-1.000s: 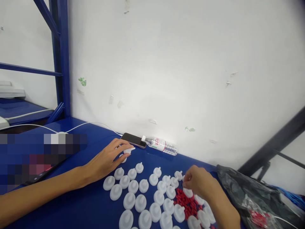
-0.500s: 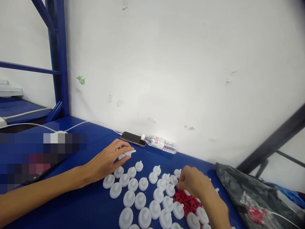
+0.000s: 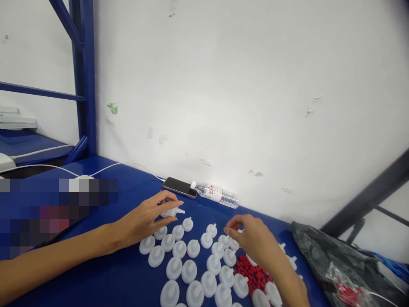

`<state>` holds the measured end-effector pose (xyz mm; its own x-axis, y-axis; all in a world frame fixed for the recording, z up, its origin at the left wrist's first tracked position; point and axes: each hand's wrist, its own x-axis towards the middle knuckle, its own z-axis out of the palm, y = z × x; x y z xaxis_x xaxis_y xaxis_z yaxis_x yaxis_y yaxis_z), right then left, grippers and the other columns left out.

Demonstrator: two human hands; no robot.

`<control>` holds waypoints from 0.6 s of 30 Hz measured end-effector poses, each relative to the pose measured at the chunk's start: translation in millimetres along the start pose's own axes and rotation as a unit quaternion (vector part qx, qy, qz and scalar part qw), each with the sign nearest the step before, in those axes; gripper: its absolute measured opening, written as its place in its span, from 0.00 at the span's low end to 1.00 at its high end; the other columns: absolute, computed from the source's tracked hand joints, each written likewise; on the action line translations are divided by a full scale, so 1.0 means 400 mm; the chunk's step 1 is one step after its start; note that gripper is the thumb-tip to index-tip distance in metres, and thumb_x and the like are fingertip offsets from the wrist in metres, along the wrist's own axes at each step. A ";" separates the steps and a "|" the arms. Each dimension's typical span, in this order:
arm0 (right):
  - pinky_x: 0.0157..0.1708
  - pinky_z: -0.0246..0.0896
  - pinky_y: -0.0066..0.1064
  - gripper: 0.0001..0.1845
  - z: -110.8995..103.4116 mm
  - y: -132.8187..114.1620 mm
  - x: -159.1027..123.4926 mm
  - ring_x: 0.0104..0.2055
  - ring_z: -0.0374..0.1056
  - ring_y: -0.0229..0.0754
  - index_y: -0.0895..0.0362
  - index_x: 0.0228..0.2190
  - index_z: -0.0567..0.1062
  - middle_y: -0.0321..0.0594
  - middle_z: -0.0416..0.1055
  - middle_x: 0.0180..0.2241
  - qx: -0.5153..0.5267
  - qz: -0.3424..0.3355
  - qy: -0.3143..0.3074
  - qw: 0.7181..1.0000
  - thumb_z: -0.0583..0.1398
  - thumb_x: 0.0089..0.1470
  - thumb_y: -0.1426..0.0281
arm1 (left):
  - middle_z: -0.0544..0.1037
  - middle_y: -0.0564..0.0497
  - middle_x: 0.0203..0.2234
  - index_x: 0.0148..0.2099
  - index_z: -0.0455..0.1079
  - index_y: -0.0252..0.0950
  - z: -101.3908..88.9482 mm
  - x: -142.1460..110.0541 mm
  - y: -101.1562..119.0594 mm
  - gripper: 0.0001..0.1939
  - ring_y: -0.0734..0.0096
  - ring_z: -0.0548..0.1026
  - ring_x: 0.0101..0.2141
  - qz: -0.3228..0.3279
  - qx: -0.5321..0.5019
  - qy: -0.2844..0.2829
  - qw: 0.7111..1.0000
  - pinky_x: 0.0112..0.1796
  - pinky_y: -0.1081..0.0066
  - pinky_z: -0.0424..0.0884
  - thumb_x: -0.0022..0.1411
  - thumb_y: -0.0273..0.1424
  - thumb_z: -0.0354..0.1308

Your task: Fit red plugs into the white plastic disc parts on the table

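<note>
My left hand (image 3: 156, 212) is closed around a small white round plastic piece with a pointed nozzle (image 3: 172, 211), its tip aimed right. Many like it stand in loose rows on the blue table, such as one nozzle piece (image 3: 174, 267) near the front. My right hand (image 3: 251, 236) hovers over the right-hand rows with thumb and index finger brought together; whatever is between them is too small to make out. Under its wrist lies a pile of small red pieces (image 3: 251, 273), partly ringed by white nozzle pieces.
A phone (image 3: 179, 187) on a white cable and a clear plastic bottle (image 3: 217, 194) lie along the wall. At right is a dark plastic bag (image 3: 319, 243), with a clear bag of red pieces (image 3: 348, 294) on it. A blue metal post (image 3: 87, 81) rises at left.
My right hand has lifted off the area by the red pile and moved left, towards my left hand. My left hand keeps hold of the white nozzle piece, which has turned slightly.
</note>
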<state>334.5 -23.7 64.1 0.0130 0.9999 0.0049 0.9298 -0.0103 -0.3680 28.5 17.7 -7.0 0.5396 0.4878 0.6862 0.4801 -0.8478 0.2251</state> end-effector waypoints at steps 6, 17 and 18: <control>0.28 0.62 0.29 0.09 0.037 -0.074 -0.005 0.28 0.73 0.40 0.51 0.34 0.80 0.33 0.78 0.33 0.162 -0.097 -0.008 0.982 0.60 0.59 0.63 | 0.68 0.44 0.49 0.64 0.62 0.42 -0.001 -0.004 0.001 0.20 0.66 0.73 0.43 0.009 -0.010 -0.015 1.000 0.43 0.66 0.74 0.72 0.29 0.53; 0.21 0.57 0.26 0.12 0.130 -0.163 -0.023 0.24 0.72 0.39 0.53 0.35 0.82 0.34 0.76 0.24 0.342 -0.131 0.032 0.930 0.63 0.59 0.59 | 0.69 0.44 0.48 0.63 0.62 0.42 0.002 -0.002 0.006 0.19 0.65 0.72 0.45 0.034 -0.021 -0.002 0.999 0.46 0.66 0.73 0.73 0.30 0.53; 0.21 0.56 0.26 0.13 0.133 -0.163 -0.023 0.24 0.71 0.39 0.53 0.35 0.83 0.34 0.75 0.22 0.346 -0.128 0.036 0.929 0.63 0.59 0.59 | 0.69 0.44 0.48 0.63 0.62 0.42 0.002 -0.002 0.006 0.19 0.65 0.72 0.45 0.035 -0.022 -0.001 0.999 0.45 0.66 0.74 0.73 0.30 0.53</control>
<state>254.2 -31.6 38.5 -0.1273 0.9654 0.2277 0.4479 0.2608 -0.8552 29.8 15.5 -7.7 0.5722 0.4277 0.6997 0.4100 -0.8882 0.2075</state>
